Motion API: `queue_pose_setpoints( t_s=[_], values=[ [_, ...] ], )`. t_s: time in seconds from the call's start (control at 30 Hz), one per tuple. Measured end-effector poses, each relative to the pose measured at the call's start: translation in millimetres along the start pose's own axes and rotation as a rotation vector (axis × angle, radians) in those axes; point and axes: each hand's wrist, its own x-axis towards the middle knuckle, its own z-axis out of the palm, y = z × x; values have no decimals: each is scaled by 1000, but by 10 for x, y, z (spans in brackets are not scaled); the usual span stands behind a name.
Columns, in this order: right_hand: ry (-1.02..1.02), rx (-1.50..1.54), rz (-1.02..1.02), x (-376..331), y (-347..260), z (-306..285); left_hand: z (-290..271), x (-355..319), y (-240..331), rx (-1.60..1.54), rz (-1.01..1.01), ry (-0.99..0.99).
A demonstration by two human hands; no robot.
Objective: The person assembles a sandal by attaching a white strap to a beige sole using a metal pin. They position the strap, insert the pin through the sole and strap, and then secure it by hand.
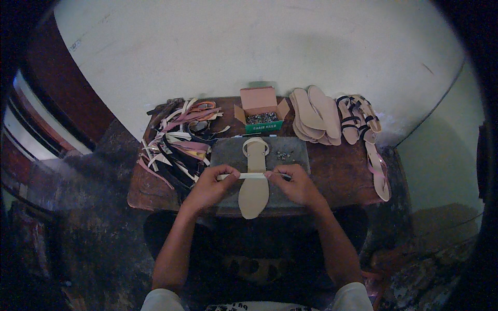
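Between my two hands a pale strap (251,176) is stretched flat across the middle of a beige sandal sole (254,199). My left hand (218,181) pinches its left end, and my right hand (292,182) pinches it just past the sole's right edge. The sole lies lengthwise on a dark grey slab (225,155), its broad toe end toward me. At the far heel end a light strap loop (256,140) is fixed, with a small fastening on each side. A small heap of nails (284,155) lies on the slab, right of the heel.
An open box of nails (262,118) stands behind the slab. On the wooden table's (332,179) left is a tangled pile of straps (181,142). Loose soles (316,116) are stacked right of the box, beside black-strapped sandals (358,118) and a pink-strapped sandal (378,168).
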Motion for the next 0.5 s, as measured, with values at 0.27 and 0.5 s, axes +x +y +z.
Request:
queue_pose_setpoints(
  t_s=[0.27, 0.5],
  values=[
    [-33, -114, -30, 22, 163, -100, 71, 54, -97, -11, 77, 3],
    [-194, -171, 87, -110, 262, -561, 413, 52, -95, 224, 402, 17]
  ],
)
